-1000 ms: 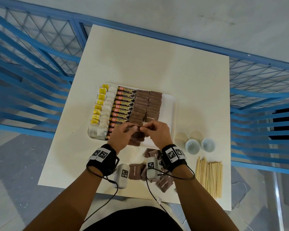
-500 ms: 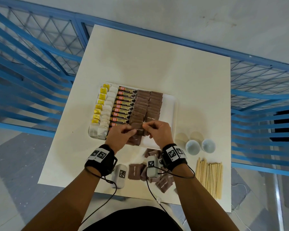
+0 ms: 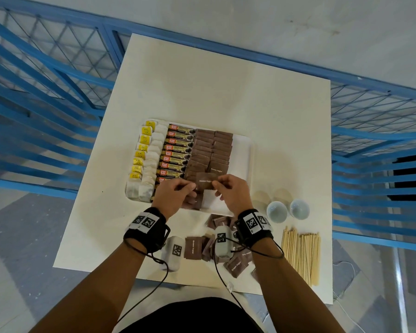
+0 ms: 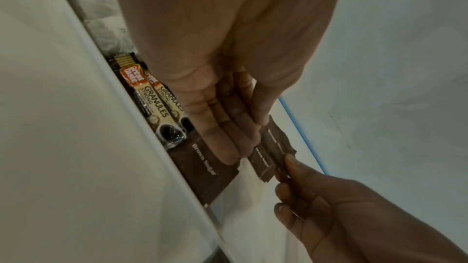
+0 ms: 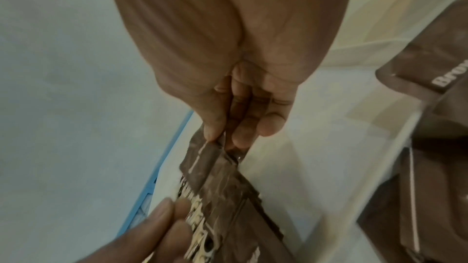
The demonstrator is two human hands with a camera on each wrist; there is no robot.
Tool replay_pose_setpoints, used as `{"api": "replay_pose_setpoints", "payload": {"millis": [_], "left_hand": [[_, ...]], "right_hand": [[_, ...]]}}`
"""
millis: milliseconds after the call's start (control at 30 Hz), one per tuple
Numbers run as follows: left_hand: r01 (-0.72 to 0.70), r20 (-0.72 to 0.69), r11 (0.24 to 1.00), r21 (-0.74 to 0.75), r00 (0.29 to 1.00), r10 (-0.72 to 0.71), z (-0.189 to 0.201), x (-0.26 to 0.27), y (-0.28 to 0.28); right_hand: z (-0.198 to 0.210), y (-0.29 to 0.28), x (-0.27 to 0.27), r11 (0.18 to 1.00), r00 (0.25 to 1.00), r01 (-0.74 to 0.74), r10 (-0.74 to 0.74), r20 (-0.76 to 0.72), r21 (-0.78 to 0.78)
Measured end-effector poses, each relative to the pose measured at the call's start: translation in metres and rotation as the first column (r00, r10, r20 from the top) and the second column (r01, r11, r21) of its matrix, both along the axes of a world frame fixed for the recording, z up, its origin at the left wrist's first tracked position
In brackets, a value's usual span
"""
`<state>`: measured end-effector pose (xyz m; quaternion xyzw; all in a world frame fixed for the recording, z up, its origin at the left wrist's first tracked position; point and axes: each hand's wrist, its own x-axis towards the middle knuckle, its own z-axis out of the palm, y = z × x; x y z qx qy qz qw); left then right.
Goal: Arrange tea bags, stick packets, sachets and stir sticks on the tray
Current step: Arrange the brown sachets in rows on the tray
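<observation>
Both hands up over the tray's (image 3: 244, 150) near edge | left hand (image 3: 174, 197) and right hand (image 3: 233, 193) each pinched an end of one brown sugar sachet (image 3: 205, 183), held just above the sachet rows | loose sachets (image 3: 193, 245) and stir sticks (image 3: 300, 254) waited near right

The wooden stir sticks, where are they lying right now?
In the head view the stir sticks lie in a loose bundle on the table's near right corner, off the tray, just in front of the two small white cups.
</observation>
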<state>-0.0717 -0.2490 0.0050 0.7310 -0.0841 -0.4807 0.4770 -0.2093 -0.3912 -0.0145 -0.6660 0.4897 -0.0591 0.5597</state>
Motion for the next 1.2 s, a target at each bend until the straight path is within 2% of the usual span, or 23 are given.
{"api": "replay_pose_setpoints", "payload": {"millis": [167, 467, 933, 1067, 1200], "left_hand": [[0.043, 0.021, 0.999, 0.02, 0.999, -0.044, -0.004, 0.001, 0.002], [0.053, 0.03, 0.998, 0.046, 0.998, -0.054, -0.007, 0.003, 0.005], [0.068, 0.051, 0.995, 0.073, 0.996, -0.072, -0.003, -0.004, 0.011], [0.095, 0.093, 0.992, 0.081, 0.99, -0.102, -0.001, -0.012, 0.017], [0.157, 0.141, 0.985, 0.078, 0.976, -0.167, -0.002, -0.024, 0.026]], "right_hand": [[-0.01, -0.016, -0.003, 0.982, 0.983, 0.164, -0.17, -0.068, -0.09], [-0.015, -0.012, 0.008, 0.96, 0.967, 0.128, -0.177, -0.184, -0.251], [-0.009, -0.013, 0.006, 0.958, 0.944, 0.151, -0.213, -0.252, -0.242], [-0.002, -0.011, -0.01, 0.957, 0.971, 0.103, -0.157, -0.182, -0.271], [0.006, -0.001, -0.029, 0.969, 0.994, -0.002, -0.024, -0.103, -0.247]]}}
